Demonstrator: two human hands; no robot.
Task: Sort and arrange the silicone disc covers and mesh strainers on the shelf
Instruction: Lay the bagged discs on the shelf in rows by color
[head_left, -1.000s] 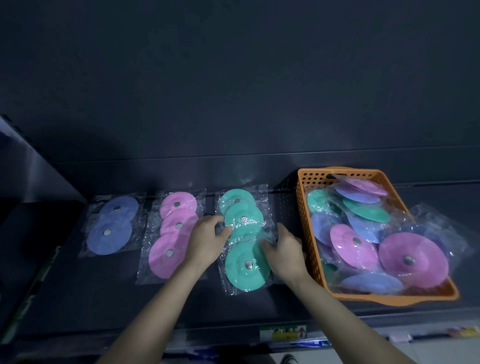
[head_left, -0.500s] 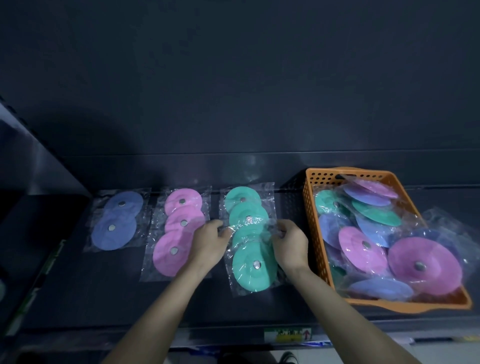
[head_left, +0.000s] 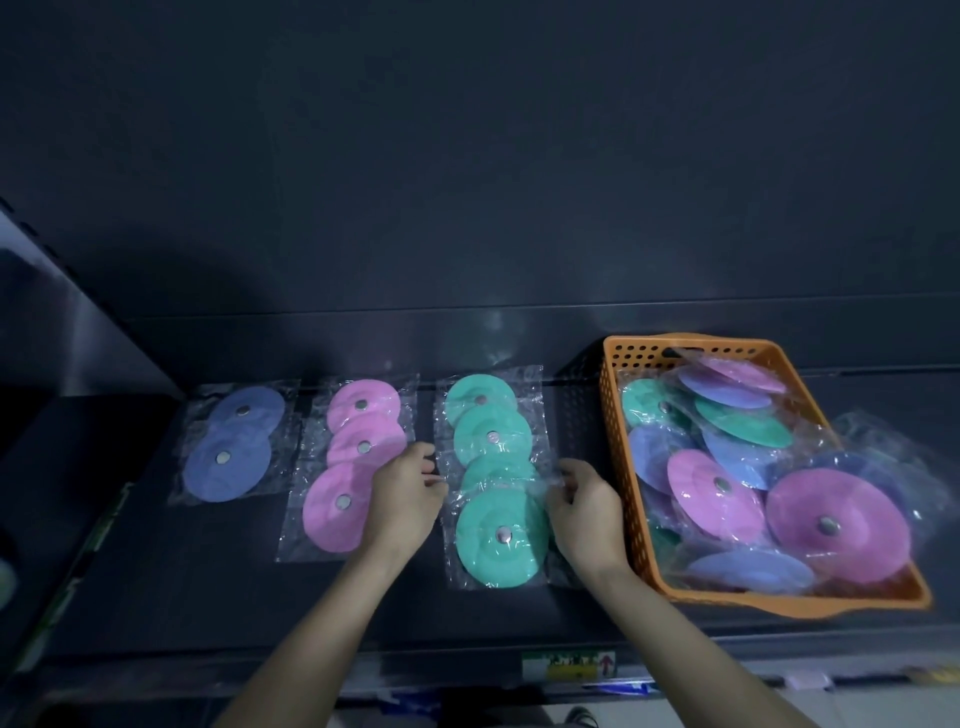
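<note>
Three columns of bagged silicone disc covers lie on the dark shelf (head_left: 156, 582): blue discs (head_left: 226, 462) at left, pink discs (head_left: 337, 506) in the middle, green discs (head_left: 501, 538) at right. My left hand (head_left: 402, 501) and my right hand (head_left: 584, 512) sit on either side of the front green disc. Each hand pinches an upper edge of that disc's clear plastic bag. The left hand partly covers the front pink disc.
An orange perforated basket (head_left: 623, 426) stands at the right of the shelf, heaped with several bagged pink, blue and green discs; some bags spill over its right rim. The shelf's back wall rises behind. A price label strip (head_left: 569, 667) runs along the front edge.
Both hands have drawn back toward me from the middle green discs to the front one. They now pinch the top edges of its bag.
</note>
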